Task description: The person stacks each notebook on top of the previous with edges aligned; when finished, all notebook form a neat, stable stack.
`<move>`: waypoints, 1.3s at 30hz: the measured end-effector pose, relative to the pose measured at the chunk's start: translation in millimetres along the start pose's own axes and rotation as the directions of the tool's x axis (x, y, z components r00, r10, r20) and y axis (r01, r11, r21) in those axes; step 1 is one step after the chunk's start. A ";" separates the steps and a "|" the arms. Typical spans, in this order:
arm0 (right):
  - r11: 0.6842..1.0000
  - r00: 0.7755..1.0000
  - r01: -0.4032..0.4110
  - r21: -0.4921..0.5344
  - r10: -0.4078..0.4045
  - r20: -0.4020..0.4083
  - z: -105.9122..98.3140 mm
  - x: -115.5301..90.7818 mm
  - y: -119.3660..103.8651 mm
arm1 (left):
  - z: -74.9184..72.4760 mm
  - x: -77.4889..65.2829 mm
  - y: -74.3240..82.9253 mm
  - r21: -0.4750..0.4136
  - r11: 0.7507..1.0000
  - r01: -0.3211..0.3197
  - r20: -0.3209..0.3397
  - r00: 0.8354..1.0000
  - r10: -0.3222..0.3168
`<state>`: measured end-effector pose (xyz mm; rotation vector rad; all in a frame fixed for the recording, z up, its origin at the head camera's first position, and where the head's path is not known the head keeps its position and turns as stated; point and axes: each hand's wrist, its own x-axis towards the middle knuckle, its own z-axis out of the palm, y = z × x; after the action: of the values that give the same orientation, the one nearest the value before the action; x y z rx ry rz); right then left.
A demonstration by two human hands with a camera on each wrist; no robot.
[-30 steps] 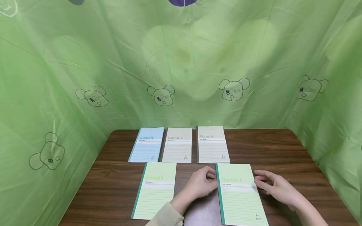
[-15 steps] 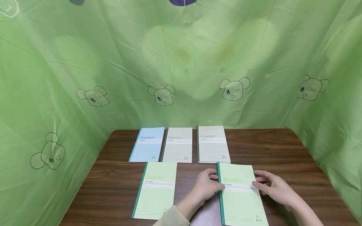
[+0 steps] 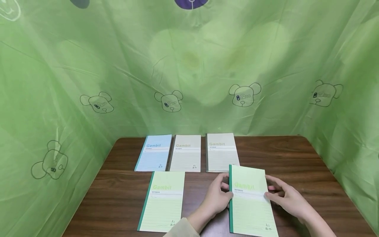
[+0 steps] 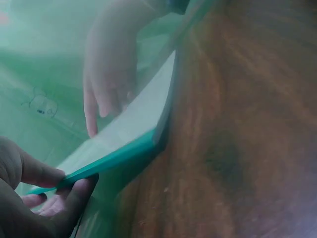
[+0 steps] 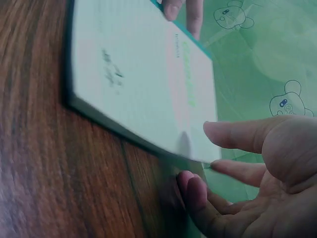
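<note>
A light green notebook [image 3: 251,207] with a darker green spine is tilted, its far end raised off the table. My left hand [image 3: 217,195] pinches its spine, thumb on top and fingers below, as the left wrist view shows at the spine [image 4: 114,157]. At the opposite edge my right hand [image 3: 288,197] holds it, the thumb [image 5: 230,135] over the cover and the other fingers at or under the edge. A second light green notebook [image 3: 163,204] lies flat to the left of my left hand.
Along the back of the brown wooden table [image 3: 275,154] lie a blue notebook [image 3: 154,154], a grey-beige notebook [image 3: 186,158] and another grey one [image 3: 222,158], whose lower corner the raised notebook overlaps in the head view. Green cloth [image 3: 189,65] hangs round the table.
My left hand has moved right onto the green notebook's spine, and my right hand has taken its right edge. The notebook's far end has risen off the table.
</note>
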<state>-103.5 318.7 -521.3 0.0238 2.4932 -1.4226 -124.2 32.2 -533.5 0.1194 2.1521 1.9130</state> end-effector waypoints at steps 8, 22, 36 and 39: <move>0.990 0.995 0.084 0.116 -0.090 0.046 5.1 2.0 1.4 | -11.6 9.2 3.1 -0.104 0.993 -0.056 -0.043 0.998 0.052; 0.982 0.983 0.156 0.109 -0.144 -0.111 19.1 13.5 -28.5 | -22.4 23.3 18.3 -0.084 0.994 -0.069 -0.233 0.971 0.048; 0.945 0.897 0.301 0.128 -0.235 -0.373 22.9 59.4 -70.8 | -44.2 58.6 39.3 -0.194 0.979 -0.068 -0.243 0.970 0.020; 0.934 0.883 0.320 0.158 -0.234 -0.407 25.3 72.4 -75.3 | -49.8 67.9 40.7 -0.213 0.975 -0.070 -0.246 0.969 0.016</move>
<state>-178.7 249.7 -487.4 -0.0170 2.7119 -1.9835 -206.3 5.1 -497.8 -0.1182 2.0760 2.2814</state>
